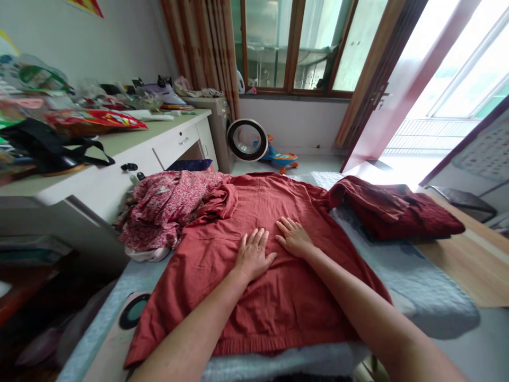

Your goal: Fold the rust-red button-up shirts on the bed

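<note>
A rust-red garment (254,307), which looks like a shirt or jacket, lies spread over a table with a light blue cloth (421,286). Its gathered hem faces me, and a sleeve is bunched at the upper left. My left hand (254,255) rests palm down on the middle of the fabric with its fingers spread. Just right of it, my right hand (293,237) also lies flat on the garment, fingers apart. Neither hand grips anything. Slight creases run across the cloth around both hands.
A pink floral garment (167,204) is heaped at the left. Folded dark red clothes (409,212) are stacked at the right, near a wooden board (473,254). A cluttered white cabinet (175,140) stands left; a washing machine with its round door (247,139) open is beyond.
</note>
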Available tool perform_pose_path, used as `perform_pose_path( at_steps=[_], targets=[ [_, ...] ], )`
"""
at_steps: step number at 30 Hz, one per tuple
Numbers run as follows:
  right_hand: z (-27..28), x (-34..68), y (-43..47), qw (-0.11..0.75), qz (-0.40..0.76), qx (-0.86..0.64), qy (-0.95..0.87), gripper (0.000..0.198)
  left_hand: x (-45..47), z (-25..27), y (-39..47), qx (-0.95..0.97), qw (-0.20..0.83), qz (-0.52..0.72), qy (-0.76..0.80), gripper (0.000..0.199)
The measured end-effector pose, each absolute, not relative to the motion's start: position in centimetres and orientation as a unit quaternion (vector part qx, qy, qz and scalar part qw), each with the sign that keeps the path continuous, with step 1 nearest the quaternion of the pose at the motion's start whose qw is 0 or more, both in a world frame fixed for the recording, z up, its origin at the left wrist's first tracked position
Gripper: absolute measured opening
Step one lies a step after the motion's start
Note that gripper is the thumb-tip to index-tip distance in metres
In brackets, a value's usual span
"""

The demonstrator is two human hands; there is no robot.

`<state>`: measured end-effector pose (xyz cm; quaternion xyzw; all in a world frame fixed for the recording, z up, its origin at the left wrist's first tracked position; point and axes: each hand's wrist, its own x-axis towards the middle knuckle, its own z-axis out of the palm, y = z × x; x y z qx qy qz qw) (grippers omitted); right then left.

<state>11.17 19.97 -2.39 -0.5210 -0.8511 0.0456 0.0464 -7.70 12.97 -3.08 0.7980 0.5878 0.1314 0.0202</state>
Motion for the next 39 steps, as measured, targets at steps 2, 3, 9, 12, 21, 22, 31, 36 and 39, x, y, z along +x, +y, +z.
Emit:
perform_pose_path(
  at_steps=[2, 3, 9, 12, 21, 22, 31, 36, 39],
  targets=[
    [-2.2, 12.8, 20.4, 0.034, 0.041, -0.567, -0.822, 0.062, -7.9, -3.0, 12.8, 0.799, 0.012, 0.118, 0.59, 0.067],
    [-2.2, 13.6, 20.8, 0.026, 0.043, -0.59, -0.806, 0.062, -8.0, -3.0, 12.6, 0.798, 0.009, 0.111, 0.592, 0.068],
    [-2.1, 18.9, 22.4, 0.001, 0.045, -0.669, -0.742, 0.064, -10.0, -2.1, 11.7, 0.768, 0.014, 0.066, 0.637, 0.069],
    [-1.7, 19.7, 22.4, -0.003, 0.045, -0.699, -0.714, 0.067, -11.7, -1.2, 11.9, 0.738, 0.01, 0.041, 0.673, 0.07],
    [-1.4, 17.2, 20.6, 0.01, 0.072, -0.617, -0.784, 0.061, -19.8, 0.3, 14.7, 0.661, 0.01, -0.043, 0.749, 0.074],
    [-1.1, 17.9, 20.8, 0.013, 0.063, -0.636, -0.769, 0.06, -20.4, 0.5, 14.8, 0.656, 0.014, -0.054, 0.753, 0.075],
    [2.7, 22.7, 24.6, 0.05, -0.015, -0.751, -0.658, 0.042, -15.1, 1.2, 15.7, 0.718, -0.049, 0.005, 0.694, 0.047],
    [2.5, 21.5, 26.6, 0.039, 0.008, -0.775, -0.63, 0.04, -11.0, -2.0, 15.7, 0.753, 0.019, 0.017, 0.658, 0.062],
    [2.5, 21.5, 27.4, 0.027, 0.009, -0.769, -0.639, 0.038, -10.8, -3.1, 15.3, 0.75, -0.009, 0.025, 0.661, 0.065]
  ],
)
